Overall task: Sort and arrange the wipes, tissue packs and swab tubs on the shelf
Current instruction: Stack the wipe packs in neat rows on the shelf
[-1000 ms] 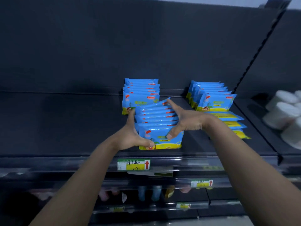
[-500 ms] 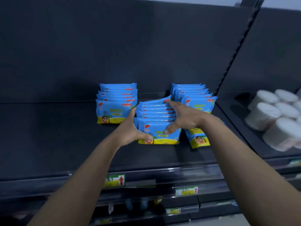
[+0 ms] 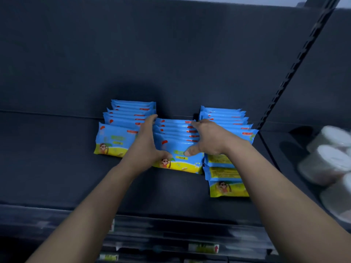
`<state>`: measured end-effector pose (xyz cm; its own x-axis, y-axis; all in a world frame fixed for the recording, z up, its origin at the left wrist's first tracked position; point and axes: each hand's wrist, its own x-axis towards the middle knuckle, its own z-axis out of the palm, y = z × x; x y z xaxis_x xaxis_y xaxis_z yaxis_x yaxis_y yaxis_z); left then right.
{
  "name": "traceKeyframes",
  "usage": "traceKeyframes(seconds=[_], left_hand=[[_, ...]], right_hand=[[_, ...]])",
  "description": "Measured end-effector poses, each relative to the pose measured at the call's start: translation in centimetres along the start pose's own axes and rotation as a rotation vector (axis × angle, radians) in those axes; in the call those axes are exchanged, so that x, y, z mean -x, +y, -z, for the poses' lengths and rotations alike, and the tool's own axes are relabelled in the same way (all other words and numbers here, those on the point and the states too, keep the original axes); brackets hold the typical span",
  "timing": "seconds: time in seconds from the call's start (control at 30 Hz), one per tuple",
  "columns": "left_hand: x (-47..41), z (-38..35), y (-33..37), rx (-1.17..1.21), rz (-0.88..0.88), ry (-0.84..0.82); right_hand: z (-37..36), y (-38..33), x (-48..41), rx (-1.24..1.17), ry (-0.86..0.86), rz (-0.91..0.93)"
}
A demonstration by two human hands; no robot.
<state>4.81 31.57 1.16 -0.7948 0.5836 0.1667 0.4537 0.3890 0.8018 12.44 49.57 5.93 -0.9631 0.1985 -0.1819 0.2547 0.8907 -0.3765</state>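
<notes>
Wipes row (image 3: 177, 143) gripped: left hand (image 3: 146, 147), right hand (image 3: 207, 139).

Single head camera, wide-angle, looking forward and down.
It faces the shelf (image 3: 57, 177) and back panel (image 3: 133, 54) from near. The left hand (image 3: 146, 147) and right hand (image 3: 210, 139) meet at the packs (image 3: 176, 133) mid-frame, with the forearms entering from the bottom corners.

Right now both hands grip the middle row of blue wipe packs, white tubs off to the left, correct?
No. The head view shows the white tubs on the right. The left hand and right hand do grip the middle row of blue wipe packs.
</notes>
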Motion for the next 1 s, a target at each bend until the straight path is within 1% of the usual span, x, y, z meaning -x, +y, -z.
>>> traceKeyframes(seconds=[0.03,0.1,0.2,0.33,0.4,0.53,0.6,0.63,0.7,0.8,0.87,0.93,1.0], left_hand=[[0.0,-0.1,0.3,-0.083,-0.039,-0.007],[-0.2,0.0,0.4,-0.259,-0.104,-0.076],[-0.8,0.0,0.4,-0.447,-0.143,-0.179],[-1.7,0.2,0.3,-0.476,-0.170,-0.161],[-2.2,0.5,0.1,-0.527,-0.209,-0.144],[-2.2,0.7,-0.3,-0.706,-0.325,-0.159],[-2.2,0.8,-0.3,-0.731,-0.353,-0.179],[-2.3,0.8,-0.4,-0.735,-0.365,-0.181],[-2.5,1.0,-0.4,-0.741,-0.387,-0.179],[-2.8,1.3,-0.6,-0.757,-0.414,-0.200],[-3.2,1.4,-0.6,-0.748,-0.395,-0.256],[-3.9,1.7,-0.5,-0.768,-0.348,-0.314],[-4.8,1.8,-0.2,-0.836,-0.299,-0.363]], right_hand=[[0.0,0.1,-0.1,0.011,-0.010,0.004],[-0.2,0.0,0.0,0.091,-0.056,-0.011],[-0.7,-0.2,0.0,0.166,-0.085,-0.044],[-0.8,-0.6,-0.8,0.140,-0.039,-0.098],[-0.7,-1.0,-1.1,0.163,-0.027,-0.123],[-0.1,-2.0,-0.9,0.249,-0.119,-0.188],[1.3,-2.7,-0.7,0.220,-0.148,-0.212],[2.2,-3.0,-0.9,0.191,-0.127,-0.214],[3.4,-3.4,-2.1,0.144,-0.025,-0.184],[2.8,-3.3,-4.9,0.073,0.128,-0.129],[2.0,-2.4,-6.5,0.027,0.103,-0.149],[1.9,-1.7,-7.6,0.041,0.022,-0.151],[2.3,-1.4,-8.5,0.081,-0.071,-0.138]])
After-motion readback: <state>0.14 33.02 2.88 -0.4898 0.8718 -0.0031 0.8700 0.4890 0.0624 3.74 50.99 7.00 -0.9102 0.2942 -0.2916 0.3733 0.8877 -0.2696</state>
